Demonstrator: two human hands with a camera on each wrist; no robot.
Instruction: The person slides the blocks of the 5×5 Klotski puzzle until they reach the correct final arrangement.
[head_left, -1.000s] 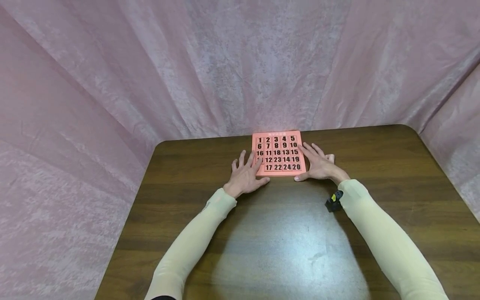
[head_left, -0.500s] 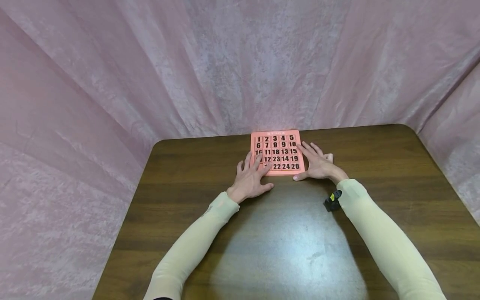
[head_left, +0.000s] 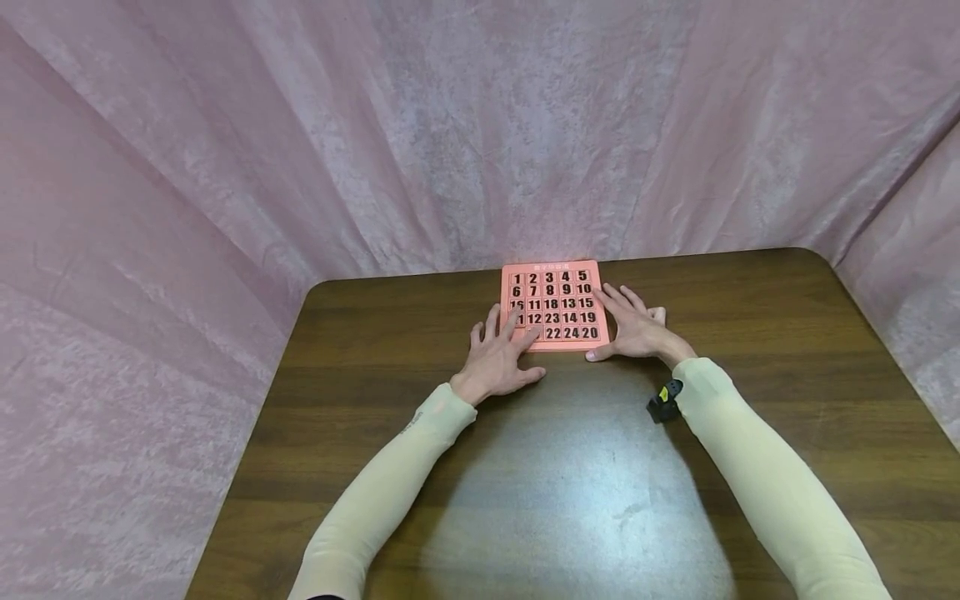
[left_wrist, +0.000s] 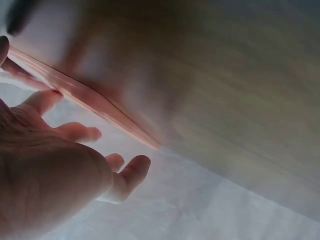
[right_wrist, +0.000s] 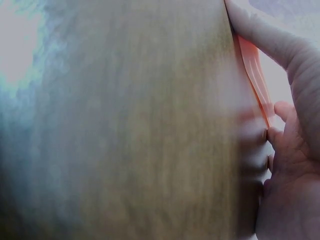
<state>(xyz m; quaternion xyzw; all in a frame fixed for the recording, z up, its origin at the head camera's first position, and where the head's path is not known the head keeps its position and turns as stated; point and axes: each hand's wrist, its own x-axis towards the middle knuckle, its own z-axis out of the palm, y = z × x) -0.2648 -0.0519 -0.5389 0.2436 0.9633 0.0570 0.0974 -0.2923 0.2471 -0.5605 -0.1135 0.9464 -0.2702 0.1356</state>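
Note:
A pink number sliding puzzle [head_left: 555, 268] lies flat at the table's far edge, its black numbers facing up. My left hand [head_left: 495, 362] spreads over the puzzle's lower left corner. Its index fingertip covers a tile in the bottom row, left of 22, and another finger partly hides the tiles above; the thumb lies off the near edge. My right hand [head_left: 637, 329] touches the lower right corner, thumb at the near edge and straight fingers along the right side. In the right wrist view, the puzzle's side [right_wrist: 255, 70] shows between thumb and fingers.
The brown wooden table [head_left: 360, 358] has a bright glare spot in front of the hands. Pink velvet curtains [head_left: 480, 133] hang right behind its far edge and at both sides. A black wrist device [head_left: 664, 403] sits at the right cuff.
My left hand has shifted slightly right and toward me, its index fingertip now over the bottom-row tile that showed 17 a second ago. The right hand keeps its place at the puzzle's corner.

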